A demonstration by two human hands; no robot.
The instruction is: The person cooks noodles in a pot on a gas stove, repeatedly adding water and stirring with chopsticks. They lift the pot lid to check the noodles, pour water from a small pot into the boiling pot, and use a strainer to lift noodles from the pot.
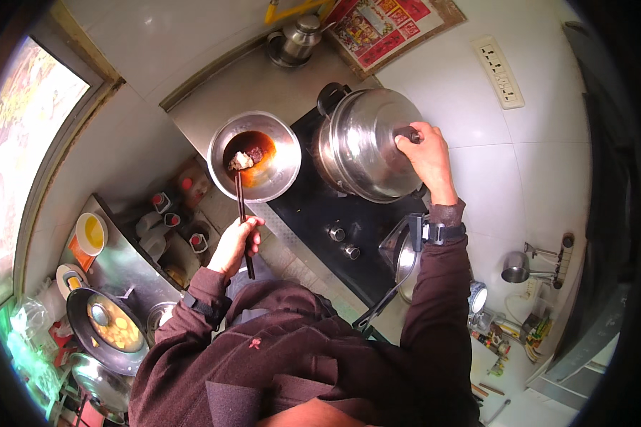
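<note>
My left hand [239, 240] grips a pair of dark chopsticks [240, 197]. Their tips reach into a stainless steel bowl [286, 141], at a pale clump of food [241, 160]. Beside that clump lies a darker lump [256, 154], in reddish-brown liquid. The bowl sits at the corner of the steel counter, next to the stove. My right hand [427, 152] holds the dark knob of a domed metal lid [371, 144]. The lid tilts over a large steel pot [328, 155] on the black stove; whether it still touches the rim I cannot tell. The pot's contents are hidden.
Two control knobs [344, 243] are on the black cooktop [320, 213]. A metal kettle [301, 40] stands at the back of the counter [235, 80]. Left are a pan with food [107, 331], a bowl of yellow liquid [91, 234] and several bottles [161, 202]. A small saucepan [515, 267] hangs right.
</note>
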